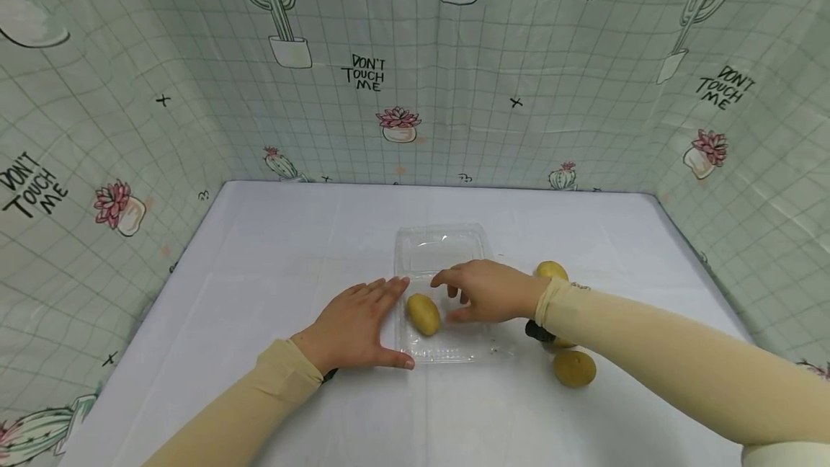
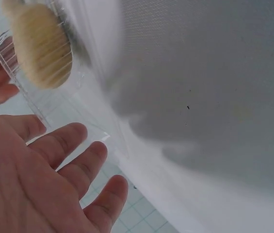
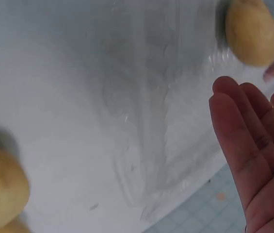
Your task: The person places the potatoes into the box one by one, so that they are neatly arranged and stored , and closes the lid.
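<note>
White tabletop (image 1: pixel 292 229) inside patterned walls (image 1: pixel 467 56)
Potted cacti (image 1: pixel 276 9) and "DON'T TOUCH ME" lettering (image 1: pixel 366 75) dot the pale green grid.

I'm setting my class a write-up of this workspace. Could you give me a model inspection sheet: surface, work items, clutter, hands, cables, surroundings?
Surface: white table, lit evenly in the head view.
Work items: clear plastic container, open; one potato inside its near half; three more potatoes to the right, outside it, two partly hidden by the right arm.
Clutter: small dark speck on the table.
Left hand: fingers spread at the container's left edge; contact unclear.
Right hand: over the container, fingers loosely bent, holding nothing.
Cables: nothing seen.
Surroundings: pale green gridded cloth behind and at both sides, printed with cacti and "DON'T TOUCH ME".
</note>
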### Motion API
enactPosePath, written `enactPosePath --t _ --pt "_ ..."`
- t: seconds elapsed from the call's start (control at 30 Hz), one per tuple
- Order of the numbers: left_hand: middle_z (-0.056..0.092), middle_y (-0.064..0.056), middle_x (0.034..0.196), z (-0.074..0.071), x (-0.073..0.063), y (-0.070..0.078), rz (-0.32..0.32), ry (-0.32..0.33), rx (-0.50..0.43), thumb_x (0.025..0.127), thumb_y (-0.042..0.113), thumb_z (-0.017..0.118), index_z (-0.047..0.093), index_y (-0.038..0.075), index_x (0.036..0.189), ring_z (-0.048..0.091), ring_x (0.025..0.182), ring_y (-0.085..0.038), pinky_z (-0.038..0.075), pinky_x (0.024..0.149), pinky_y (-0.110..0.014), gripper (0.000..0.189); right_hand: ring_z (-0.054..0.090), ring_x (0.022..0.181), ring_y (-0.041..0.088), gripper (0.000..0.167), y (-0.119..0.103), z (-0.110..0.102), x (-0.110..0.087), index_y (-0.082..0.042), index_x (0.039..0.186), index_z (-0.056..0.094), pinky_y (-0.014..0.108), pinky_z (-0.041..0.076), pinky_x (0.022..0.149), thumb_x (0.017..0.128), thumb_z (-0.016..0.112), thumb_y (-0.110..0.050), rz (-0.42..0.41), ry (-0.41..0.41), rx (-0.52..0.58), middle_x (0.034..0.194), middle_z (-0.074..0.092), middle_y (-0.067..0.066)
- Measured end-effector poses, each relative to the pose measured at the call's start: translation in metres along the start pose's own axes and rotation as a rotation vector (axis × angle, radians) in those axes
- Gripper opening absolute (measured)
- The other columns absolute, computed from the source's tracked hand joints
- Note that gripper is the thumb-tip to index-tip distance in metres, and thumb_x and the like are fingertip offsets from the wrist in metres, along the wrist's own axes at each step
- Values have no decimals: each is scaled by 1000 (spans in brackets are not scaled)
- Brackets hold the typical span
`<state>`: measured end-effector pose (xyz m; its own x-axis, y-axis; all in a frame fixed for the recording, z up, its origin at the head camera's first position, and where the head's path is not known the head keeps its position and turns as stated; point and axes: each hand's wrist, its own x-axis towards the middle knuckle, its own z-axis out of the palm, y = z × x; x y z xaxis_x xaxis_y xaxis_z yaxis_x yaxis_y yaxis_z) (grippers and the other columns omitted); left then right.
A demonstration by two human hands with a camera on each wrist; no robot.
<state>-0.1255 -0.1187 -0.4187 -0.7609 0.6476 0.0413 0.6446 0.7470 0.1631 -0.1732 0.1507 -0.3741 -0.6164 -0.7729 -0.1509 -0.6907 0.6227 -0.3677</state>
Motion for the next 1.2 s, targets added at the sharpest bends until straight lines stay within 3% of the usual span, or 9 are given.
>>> enactPosePath --t 0.17,0.4,0.73,0.97,1.2 --pt "42 -13 154 -1 0 1 -6 -17 -4 71 90 54 29 9 157 40 140 -29 35 111 -46 121 66 91 12 55 16 -18 -30 -12 137 57 31 54 81 89 77 -32 44 45 60 107 67 1" --pt "43 -14 152 -1 -1 1 -5 -12 -20 71 87 57 29 8 157 40 140 -30 34 111 -46 121 66 94 12 54 49 -34 -88 -17 137 57 33 56 82 89 78 -29 171 174 131 105 65 -6" --pt "45 -14 151 -2 -1 2 -5 -6 -20 71 87 58 29 8 157 41 139 -29 35 111 -46 120 66 93 15 56 79 -16 -158 -10 137 56 32 58 77 89 78 -28 249 299 171 109 65 3" --pt "44 -13 151 -2 -1 1 -4 -8 -16 71 88 56 28 8 157 40 140 -29 34 112 -45 121 67 94 13 58 89 6 -174 -9 138 55 30 57 78 90 75 -36 309 315 192 114 66 6" --pt "44 -14 151 -2 0 2 -5 -9 -31 71 87 58 29 8 157 40 140 -30 34 111 -47 121 67 90 12 58 106 12 -174 -8 139 54 27 57 75 90 77 -27 315 370 183 123 63 13"
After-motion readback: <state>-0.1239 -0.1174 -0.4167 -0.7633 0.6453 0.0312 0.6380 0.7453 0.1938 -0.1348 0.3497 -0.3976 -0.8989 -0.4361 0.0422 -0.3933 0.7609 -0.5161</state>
